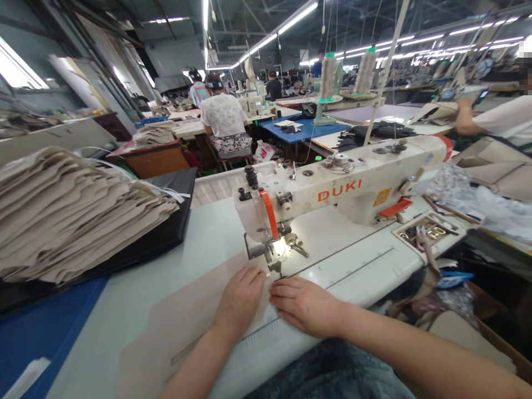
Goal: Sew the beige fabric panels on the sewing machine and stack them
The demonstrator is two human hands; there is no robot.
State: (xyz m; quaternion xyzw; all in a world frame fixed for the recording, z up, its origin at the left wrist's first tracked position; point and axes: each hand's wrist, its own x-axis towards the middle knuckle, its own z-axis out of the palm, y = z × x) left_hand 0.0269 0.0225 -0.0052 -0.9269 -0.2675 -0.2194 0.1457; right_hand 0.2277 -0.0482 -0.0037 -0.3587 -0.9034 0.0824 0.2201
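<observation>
A thin beige fabric panel [183,310] lies flat on the pale table, its front end at the needle area of the sewing machine [349,180] marked DUKI. My left hand [243,296] rests on top of the panel just before the presser foot, fingers lying flat and close together. Right beside it, my right hand [307,305] has its fingers bent and pressed together at the panel's right edge. Its fingertips hide the exact grip on the fabric. The machine's lamp lights the needle plate [278,249], and a small metal fitting [297,244] sits to its right.
A tall stack of beige fabric pieces [75,216] lies on black material at the left. A tray of small tools [428,233] is set into the table at right. Thread cones [328,77] stand behind the machine. Other people sit at machines farther back and at right.
</observation>
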